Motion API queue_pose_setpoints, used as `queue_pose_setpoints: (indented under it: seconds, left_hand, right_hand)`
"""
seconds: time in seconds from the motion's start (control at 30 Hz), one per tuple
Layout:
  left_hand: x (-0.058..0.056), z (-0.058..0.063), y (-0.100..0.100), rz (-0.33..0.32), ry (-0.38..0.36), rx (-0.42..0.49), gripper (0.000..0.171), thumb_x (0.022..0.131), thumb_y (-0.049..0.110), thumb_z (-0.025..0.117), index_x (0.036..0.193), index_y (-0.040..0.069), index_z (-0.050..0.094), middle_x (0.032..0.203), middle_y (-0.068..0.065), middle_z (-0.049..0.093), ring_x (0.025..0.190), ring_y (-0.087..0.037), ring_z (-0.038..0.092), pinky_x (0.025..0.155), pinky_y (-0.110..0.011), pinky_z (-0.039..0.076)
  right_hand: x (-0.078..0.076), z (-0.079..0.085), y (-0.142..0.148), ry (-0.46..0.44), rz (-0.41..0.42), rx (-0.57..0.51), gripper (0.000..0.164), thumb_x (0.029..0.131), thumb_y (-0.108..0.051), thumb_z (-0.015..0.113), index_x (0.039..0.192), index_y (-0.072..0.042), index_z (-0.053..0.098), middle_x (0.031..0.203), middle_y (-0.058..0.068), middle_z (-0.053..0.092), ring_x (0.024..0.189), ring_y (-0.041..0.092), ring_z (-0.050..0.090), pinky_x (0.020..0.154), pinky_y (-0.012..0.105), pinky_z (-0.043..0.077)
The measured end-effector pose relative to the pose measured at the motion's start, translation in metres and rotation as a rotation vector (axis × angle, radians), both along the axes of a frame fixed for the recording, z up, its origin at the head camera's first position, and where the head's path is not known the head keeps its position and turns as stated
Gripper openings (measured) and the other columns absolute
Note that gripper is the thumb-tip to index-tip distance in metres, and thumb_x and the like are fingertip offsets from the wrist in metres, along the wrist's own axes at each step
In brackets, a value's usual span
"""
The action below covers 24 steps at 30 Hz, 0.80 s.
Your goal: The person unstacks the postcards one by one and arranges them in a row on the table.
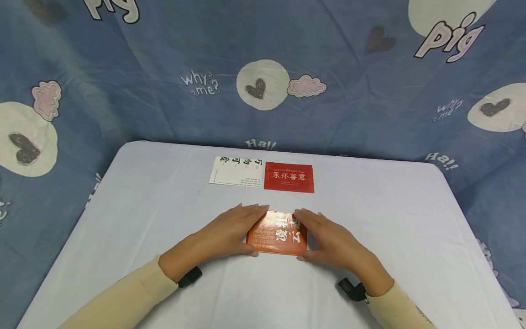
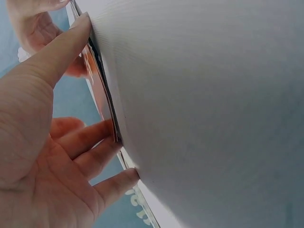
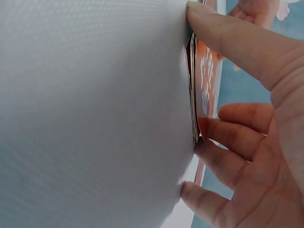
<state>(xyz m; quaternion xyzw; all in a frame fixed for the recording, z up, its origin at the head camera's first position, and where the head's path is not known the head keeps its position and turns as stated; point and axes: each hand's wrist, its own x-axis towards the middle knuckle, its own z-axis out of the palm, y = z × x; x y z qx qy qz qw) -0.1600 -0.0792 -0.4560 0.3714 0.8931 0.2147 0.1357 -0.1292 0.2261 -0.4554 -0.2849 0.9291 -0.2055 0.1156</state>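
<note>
A small stack of cards point(image 1: 271, 235) lies flat on the white table, an orange card with white characters on top. My left hand point(image 1: 230, 232) holds its left end, thumb at the near corner and fingers at the far one. At the right end my right hand point(image 1: 334, 238) holds it the same way, fingertips covering part of the characters. In the right wrist view, several thin layers show along the edge of the stack point(image 3: 193, 90). Beyond the hands lie a white card point(image 1: 236, 172) with dark print and a red card point(image 1: 289, 178) with pale characters, side by side.
The white tablecloth point(image 1: 390, 205) covers the table, whose far edge meets a blue patterned curtain point(image 1: 164, 105). Black straps sit on both wrists, below the beige sleeves point(image 1: 127, 292).
</note>
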Motion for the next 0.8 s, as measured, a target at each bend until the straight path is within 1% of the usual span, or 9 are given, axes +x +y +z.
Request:
queue_pose_setpoints:
  seconds: [0.2, 0.3, 0.53, 0.8]
  left_hand:
    - [0.0010, -0.0027, 0.0004, 0.004, -0.009, -0.003, 0.106, 0.079, 0.041, 0.093, 0.162, 0.007, 0.037, 0.162, -0.008, 0.044, 0.150, -0.029, 0.039, 0.124, -0.053, 0.028]
    - [0.0016, -0.0039, 0.0005, -0.001, 0.003, 0.000, 0.103, 0.079, 0.040, 0.093, 0.160, 0.006, 0.040, 0.161, -0.009, 0.045, 0.150, -0.028, 0.039, 0.124, -0.053, 0.029]
    - [0.0006, -0.0030, 0.0007, -0.005, 0.021, -0.002, 0.104, 0.079, 0.039, 0.093, 0.159, 0.002, 0.039, 0.161, -0.010, 0.046, 0.150, -0.027, 0.039, 0.124, -0.053, 0.029]
    - [-0.0001, -0.0024, 0.0008, -0.001, 0.029, -0.008, 0.104, 0.079, 0.040, 0.093, 0.159, 0.002, 0.039, 0.160, -0.011, 0.046, 0.150, -0.027, 0.039, 0.124, -0.053, 0.029]
  right_hand:
    - [0.0005, -0.0032, -0.0004, -0.014, -0.012, -0.007, 0.098, 0.078, -0.033, 0.094, 0.156, -0.003, 0.044, 0.159, 0.010, 0.048, 0.149, 0.028, 0.041, 0.123, 0.049, 0.030]
    - [0.0005, -0.0041, -0.0007, -0.009, -0.012, -0.005, 0.098, 0.078, -0.032, 0.095, 0.157, -0.003, 0.044, 0.159, 0.010, 0.048, 0.149, 0.028, 0.041, 0.123, 0.049, 0.030]
    - [-0.0008, -0.0038, 0.0006, 0.003, -0.018, 0.002, 0.098, 0.078, -0.032, 0.095, 0.157, -0.003, 0.044, 0.160, 0.011, 0.047, 0.149, 0.028, 0.041, 0.123, 0.048, 0.030]
    - [-0.0026, -0.0043, 0.0012, 0.003, -0.010, -0.009, 0.100, 0.078, -0.033, 0.094, 0.158, -0.003, 0.043, 0.161, 0.011, 0.046, 0.150, 0.028, 0.040, 0.123, 0.049, 0.029]
